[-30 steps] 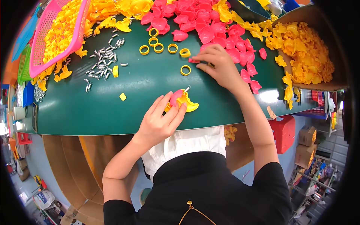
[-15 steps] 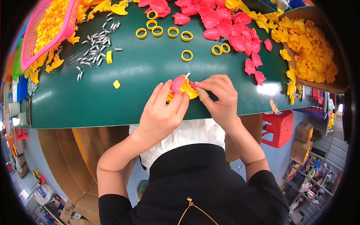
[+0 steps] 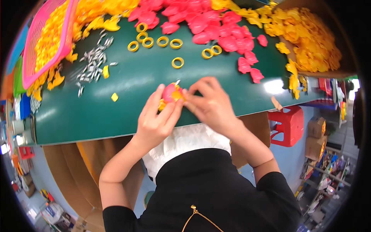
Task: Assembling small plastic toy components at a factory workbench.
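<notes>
Head view shows both my hands close together over the near edge of the green table (image 3: 89,116), and between them is the pink and yellow piece (image 3: 169,93). My left hand (image 3: 156,120) has its fingers bent around this piece from the left and near side, and they are gripping it. My right hand (image 3: 211,103) comes from the right; its thumb and finger are almost together at the right edge of the piece, but this place is blurred, so I cannot tell whether they pinch something or only touch it. One small metal part (image 3: 177,82) sticks out on the far side of the piece. Farther from me lie several yellow rings (image 3: 172,64), and behind them the heap of pink shells (image 3: 228,43). To the left are many silver parts (image 3: 92,65), lying loosely, with a pink basket (image 3: 66,38) full of yellow parts (image 3: 49,40) beyond them. At far right stands a cardboard box (image 3: 348,63) with more yellow pieces (image 3: 317,42).
</notes>
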Tool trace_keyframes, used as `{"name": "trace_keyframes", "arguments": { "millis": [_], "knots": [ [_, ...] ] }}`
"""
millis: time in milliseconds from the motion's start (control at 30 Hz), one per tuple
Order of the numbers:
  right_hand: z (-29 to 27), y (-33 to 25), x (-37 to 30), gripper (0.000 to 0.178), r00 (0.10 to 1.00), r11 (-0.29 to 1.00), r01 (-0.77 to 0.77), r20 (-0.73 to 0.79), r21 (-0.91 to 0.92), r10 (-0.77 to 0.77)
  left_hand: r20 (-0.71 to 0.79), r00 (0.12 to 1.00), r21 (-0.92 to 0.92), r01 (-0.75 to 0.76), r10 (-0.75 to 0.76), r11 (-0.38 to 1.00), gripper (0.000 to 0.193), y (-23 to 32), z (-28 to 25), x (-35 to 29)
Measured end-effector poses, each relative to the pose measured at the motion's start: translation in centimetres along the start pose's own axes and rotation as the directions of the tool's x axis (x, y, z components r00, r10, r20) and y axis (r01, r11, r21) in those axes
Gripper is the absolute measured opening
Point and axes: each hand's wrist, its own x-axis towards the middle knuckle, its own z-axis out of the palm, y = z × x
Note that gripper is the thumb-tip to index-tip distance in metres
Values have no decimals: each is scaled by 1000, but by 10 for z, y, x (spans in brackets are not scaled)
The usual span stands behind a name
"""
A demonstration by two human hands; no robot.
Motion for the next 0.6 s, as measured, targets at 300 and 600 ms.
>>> {"name": "trace_keyframes", "arguments": {
  "millis": [300,600],
  "knots": [
    [-3,0,-7,32,957,871,-280,43,403,287,-119,993,3,-5,5,1000,26,5,-4,1],
    [-53,23,-2,32,958,622,-286,226,729,176,572,674,-813,388,-468,-434,96,26,-15,16]
  ]
}}
